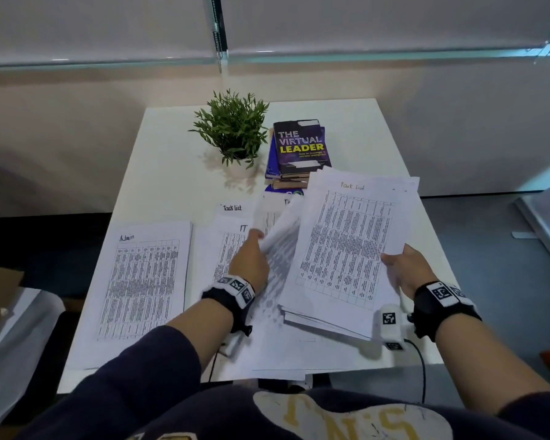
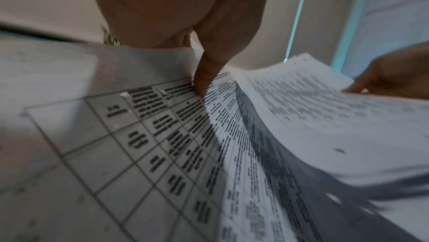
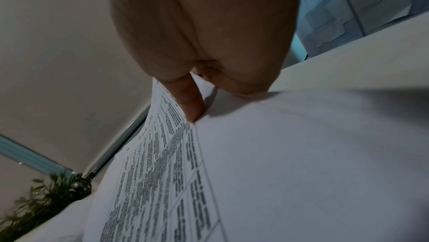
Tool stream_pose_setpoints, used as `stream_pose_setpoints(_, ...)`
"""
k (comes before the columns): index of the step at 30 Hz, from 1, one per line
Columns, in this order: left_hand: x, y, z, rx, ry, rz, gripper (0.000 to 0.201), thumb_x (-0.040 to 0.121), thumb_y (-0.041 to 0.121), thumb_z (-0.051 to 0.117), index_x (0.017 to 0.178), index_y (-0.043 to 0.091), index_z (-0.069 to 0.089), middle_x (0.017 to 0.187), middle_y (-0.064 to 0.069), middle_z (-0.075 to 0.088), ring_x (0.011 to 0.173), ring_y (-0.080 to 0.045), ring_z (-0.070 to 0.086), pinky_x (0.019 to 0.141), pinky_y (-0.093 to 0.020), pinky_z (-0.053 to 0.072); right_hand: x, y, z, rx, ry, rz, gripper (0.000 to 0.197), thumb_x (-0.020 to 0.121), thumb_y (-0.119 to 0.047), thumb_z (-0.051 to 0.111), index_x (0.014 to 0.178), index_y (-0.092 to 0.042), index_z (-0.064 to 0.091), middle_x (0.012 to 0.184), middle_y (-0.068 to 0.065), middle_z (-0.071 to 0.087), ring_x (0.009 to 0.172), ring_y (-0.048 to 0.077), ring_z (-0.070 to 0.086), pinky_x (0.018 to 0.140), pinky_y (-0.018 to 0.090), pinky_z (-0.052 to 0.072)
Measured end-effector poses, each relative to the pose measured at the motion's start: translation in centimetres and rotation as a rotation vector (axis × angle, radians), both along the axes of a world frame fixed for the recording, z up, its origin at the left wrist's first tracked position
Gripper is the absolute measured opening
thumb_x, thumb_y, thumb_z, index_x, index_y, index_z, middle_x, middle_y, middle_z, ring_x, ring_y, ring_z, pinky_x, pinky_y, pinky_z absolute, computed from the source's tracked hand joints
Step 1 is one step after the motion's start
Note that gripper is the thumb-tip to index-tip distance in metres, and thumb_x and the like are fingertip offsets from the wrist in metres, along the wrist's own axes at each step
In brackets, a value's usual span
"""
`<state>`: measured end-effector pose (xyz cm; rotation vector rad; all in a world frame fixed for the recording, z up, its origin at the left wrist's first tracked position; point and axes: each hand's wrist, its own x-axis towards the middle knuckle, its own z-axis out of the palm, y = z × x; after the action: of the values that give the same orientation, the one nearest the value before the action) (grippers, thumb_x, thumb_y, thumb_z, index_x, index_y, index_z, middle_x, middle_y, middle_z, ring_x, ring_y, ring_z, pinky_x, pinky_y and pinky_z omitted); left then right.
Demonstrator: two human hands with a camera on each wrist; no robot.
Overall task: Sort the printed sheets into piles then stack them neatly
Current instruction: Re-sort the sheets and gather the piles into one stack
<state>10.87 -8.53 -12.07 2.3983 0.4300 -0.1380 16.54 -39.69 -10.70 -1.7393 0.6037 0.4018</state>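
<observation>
The right hand (image 1: 408,268) grips the right edge of a thick white stack of printed table sheets (image 1: 346,249), lifted and tilted above the white counter (image 1: 172,173). The left hand (image 1: 250,260) pinches a curled white sheet (image 1: 280,228) peeling from the stack's left side. Left of that hand lie a flat "Admin" pile (image 1: 143,281) and, under it, an "IT" pile (image 1: 232,246). Beyond the hands stand a green potted plant (image 1: 232,131) and stacked books (image 1: 299,150); bare counter remains past the stack's right edge.
</observation>
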Motion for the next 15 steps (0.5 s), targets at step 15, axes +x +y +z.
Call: stream_pose_setpoints(15,1.3,7.7,16.4,-0.51,-0.342,0.072,0.015,0.094,0.005,0.055,0.091,0.018,0.063,0.077,0.0,0.06,0.069,-0.014,0.055,0.068,-0.03,0.047,1.6,-5.1,2.3,-0.073,-0.099,-0.147,0.042,0.093,-0.012,0.061,0.133,-0.005,0.052,0.126,0.02,0.062,0.097,0.025,0.057,0.091,0.043,0.048)
